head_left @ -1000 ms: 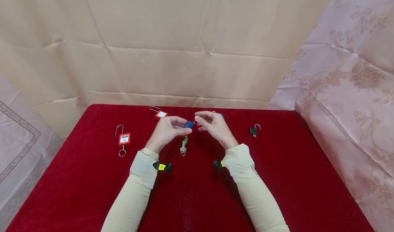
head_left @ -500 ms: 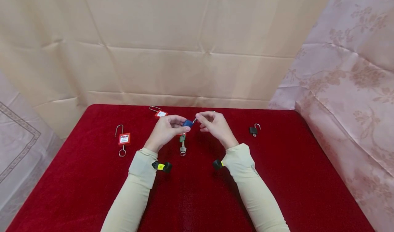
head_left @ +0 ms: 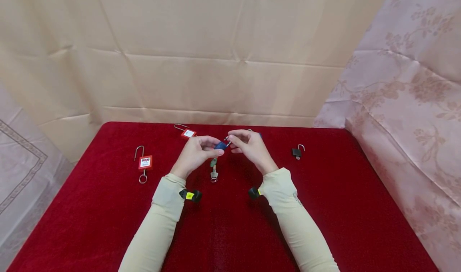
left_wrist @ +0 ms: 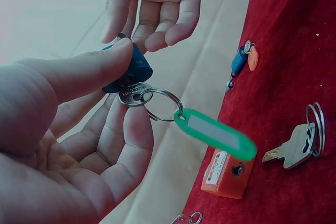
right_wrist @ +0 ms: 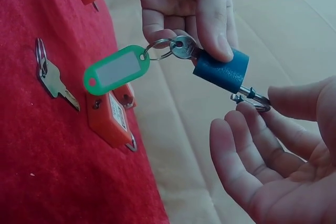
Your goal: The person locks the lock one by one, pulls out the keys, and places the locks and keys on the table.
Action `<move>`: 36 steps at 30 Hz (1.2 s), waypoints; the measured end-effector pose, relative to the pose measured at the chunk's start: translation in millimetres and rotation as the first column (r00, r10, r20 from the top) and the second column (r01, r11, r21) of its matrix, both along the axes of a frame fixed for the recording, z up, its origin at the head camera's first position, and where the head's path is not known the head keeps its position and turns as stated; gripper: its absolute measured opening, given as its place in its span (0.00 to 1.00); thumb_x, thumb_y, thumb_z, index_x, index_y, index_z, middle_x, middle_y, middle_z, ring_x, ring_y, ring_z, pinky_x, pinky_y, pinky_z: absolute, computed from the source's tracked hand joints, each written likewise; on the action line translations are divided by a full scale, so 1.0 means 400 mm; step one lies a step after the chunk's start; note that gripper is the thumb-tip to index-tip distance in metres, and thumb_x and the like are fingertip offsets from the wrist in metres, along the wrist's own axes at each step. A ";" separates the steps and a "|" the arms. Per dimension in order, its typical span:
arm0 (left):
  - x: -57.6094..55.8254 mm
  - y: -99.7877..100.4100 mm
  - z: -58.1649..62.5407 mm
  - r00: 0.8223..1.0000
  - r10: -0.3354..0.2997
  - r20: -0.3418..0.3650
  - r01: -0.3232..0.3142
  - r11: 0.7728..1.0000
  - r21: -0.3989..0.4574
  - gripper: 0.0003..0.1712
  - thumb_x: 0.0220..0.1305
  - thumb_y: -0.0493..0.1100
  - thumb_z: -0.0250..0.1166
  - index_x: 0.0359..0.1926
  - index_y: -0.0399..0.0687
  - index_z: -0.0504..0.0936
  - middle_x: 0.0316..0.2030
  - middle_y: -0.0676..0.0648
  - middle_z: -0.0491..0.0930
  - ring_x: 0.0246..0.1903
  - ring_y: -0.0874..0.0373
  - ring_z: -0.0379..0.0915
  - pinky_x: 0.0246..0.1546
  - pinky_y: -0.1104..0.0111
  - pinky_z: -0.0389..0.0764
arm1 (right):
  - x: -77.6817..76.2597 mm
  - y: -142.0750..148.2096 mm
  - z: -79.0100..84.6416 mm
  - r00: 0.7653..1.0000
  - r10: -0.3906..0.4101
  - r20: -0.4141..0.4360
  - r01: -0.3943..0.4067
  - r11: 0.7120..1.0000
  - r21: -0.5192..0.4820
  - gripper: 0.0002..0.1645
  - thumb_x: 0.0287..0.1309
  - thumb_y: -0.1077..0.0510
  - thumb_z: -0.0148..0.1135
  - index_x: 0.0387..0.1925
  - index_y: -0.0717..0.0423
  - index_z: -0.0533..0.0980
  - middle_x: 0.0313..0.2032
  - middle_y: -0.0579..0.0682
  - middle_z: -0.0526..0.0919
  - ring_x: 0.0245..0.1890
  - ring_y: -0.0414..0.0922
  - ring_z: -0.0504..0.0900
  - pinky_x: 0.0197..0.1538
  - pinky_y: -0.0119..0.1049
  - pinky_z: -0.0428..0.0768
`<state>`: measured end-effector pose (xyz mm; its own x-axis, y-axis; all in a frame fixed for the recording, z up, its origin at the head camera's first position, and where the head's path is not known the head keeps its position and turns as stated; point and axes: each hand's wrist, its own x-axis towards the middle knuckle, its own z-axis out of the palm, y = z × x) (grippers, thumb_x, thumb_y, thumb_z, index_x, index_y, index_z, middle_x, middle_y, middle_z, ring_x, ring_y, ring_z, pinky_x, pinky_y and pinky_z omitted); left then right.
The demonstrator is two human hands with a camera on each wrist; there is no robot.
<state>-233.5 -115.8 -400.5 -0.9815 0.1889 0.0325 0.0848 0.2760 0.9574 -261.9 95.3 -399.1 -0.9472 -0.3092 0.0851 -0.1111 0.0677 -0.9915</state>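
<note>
Between the two hands is a small blue padlock, held up over the table. My left hand pinches its body between thumb and fingers. My right hand pinches the bend of its metal shackle. One leg of the shackle enters the body, while the free end stands outside it. A silver key sits in the padlock's bottom. From the key hangs a ring with a green tag. The left thumb and the body hide most of the shackle in the left wrist view.
Below the hands lie a loose key and an orange-red padlock. Red padlocks with raised shackles lie left and at the back. Another blue padlock is behind the right hand; a black padlock lies right.
The blue padlock shifted slightly left and then back right with the left hand. Both ends of its shackle now show in the head view, where earlier one did.
</note>
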 end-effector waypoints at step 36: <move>0.003 0.014 0.014 0.985 0.034 -0.169 -0.031 0.999 0.021 0.16 0.62 0.39 0.74 0.50 0.37 0.87 0.41 0.42 0.88 0.35 0.52 0.84 0.37 0.71 0.81 | 0.001 0.010 0.010 0.993 -0.033 -0.115 0.032 0.999 -0.012 0.16 0.65 0.59 0.69 0.51 0.62 0.83 0.45 0.65 0.85 0.42 0.67 0.82 0.45 0.40 0.86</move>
<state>-232.4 -110.1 -395.0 -0.9670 0.1548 0.2023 0.2378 0.2641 0.9347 -261.3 99.2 -394.9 -0.9404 -0.2771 0.1974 -0.2228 0.0632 -0.9728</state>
